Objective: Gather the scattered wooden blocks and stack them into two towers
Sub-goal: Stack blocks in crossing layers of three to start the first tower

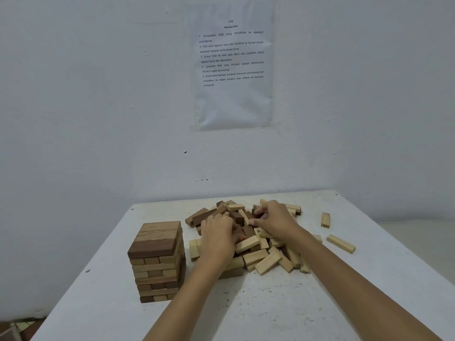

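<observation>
Table (246, 303), white and scuffed, is being viewed from above, set against a pale wall (86, 107).

Tower (157, 257): one finished stack is standing at the table's left, well apart from both hands. Light and dark layers are being shown crosswise, with a dark slab at the near top edge.

Pile (261, 257): the loose wooden blocks are lying heaped at the table's middle, just right of the tower (light ones mostly at the near side, dark ones toward the far side).

Left hand (218, 238): it is being laid palm-down on the pile's left part. Its fingers are being bent down among the blocks; whether anything is being clamped cannot be told.

Right hand (275, 220): it is being held over the pile's far right part. A dark block (253, 209) is being pinched between the curled fingers and the thumb.

Far stray block (325, 219) and near stray block (341, 243): two light pieces are lying apart from the pile, toward the table's right edge.

Printed sheet (234, 70): it is being displayed on the wall above the table, its text too small to be read with confidence.
</observation>
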